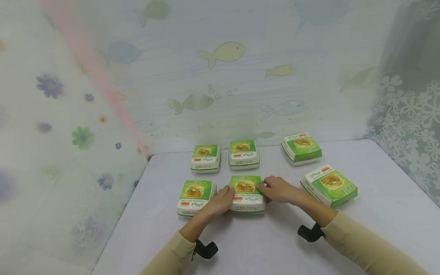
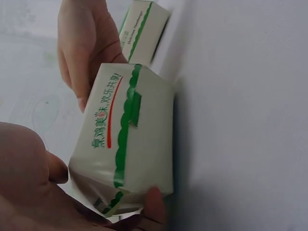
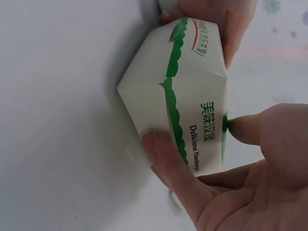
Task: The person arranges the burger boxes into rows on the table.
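Both hands hold a green-and-white burger box (image 1: 246,194) between them, in the middle of the front row. My left hand (image 1: 222,200) grips its left side, the thumb at the top edge and the fingers low along the wall. On the opposite side my right hand (image 1: 280,190) pinches it, thumb on the lid and fingers against the side wall, as the right wrist view shows. Its lid, printed with a burger picture, is closed and faces up. In the left wrist view the front wall (image 2: 144,130) has a green scalloped edge and a tab. The box sits level, close over the white tabletop.
A similar box (image 1: 196,194) lies just left of my left hand. Two more, a left one (image 1: 205,157) and a middle one (image 1: 244,153), stand behind. On the right are two boxes turned at an angle, one at the back (image 1: 301,148), one nearer (image 1: 329,185). A fish-patterned curtain (image 1: 227,88) hangs behind the white table (image 1: 261,248).
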Motion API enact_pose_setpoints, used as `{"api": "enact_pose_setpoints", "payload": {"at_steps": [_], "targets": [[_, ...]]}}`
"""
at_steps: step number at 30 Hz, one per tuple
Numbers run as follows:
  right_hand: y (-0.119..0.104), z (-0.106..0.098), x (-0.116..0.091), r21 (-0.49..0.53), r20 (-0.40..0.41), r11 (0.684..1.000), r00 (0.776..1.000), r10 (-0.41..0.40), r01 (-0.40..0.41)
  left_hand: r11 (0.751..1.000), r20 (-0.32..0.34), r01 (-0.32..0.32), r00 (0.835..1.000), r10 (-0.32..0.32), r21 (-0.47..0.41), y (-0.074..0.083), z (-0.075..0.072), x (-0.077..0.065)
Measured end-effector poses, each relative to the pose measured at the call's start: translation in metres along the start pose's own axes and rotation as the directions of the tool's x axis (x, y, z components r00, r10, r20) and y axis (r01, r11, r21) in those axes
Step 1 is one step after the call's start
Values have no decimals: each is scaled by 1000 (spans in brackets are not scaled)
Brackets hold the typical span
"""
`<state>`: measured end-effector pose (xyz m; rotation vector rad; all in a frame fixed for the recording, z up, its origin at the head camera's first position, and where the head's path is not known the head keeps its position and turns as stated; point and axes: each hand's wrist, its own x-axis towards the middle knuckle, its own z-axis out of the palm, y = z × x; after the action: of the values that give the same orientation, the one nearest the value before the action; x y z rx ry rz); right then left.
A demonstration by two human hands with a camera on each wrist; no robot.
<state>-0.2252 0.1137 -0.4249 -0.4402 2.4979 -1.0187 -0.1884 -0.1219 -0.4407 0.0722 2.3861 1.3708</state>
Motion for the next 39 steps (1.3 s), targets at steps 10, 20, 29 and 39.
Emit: {"api": "enact_pose_setpoints", "payload": {"at_steps": [10, 20, 29, 39], "targets": [[-3, -6, -9, -46, 21, 999, 999, 29, -28, 993, 57, 57, 996, -63, 106, 10, -9, -11], [-4, -16, -20, -96, 20, 995, 1000, -5, 7, 953, 51, 40, 997, -58, 301, 28, -23, -29], [-8, -32, -39, -139, 1, 984, 994, -109, 108, 911, 39, -88, 996, 79, 403, 49, -36, -32], [-7, -57, -55, -180, -42, 980, 995, -94, 86, 846, 131, -233, 972, 193, 479, 68, -36, -13]]}}
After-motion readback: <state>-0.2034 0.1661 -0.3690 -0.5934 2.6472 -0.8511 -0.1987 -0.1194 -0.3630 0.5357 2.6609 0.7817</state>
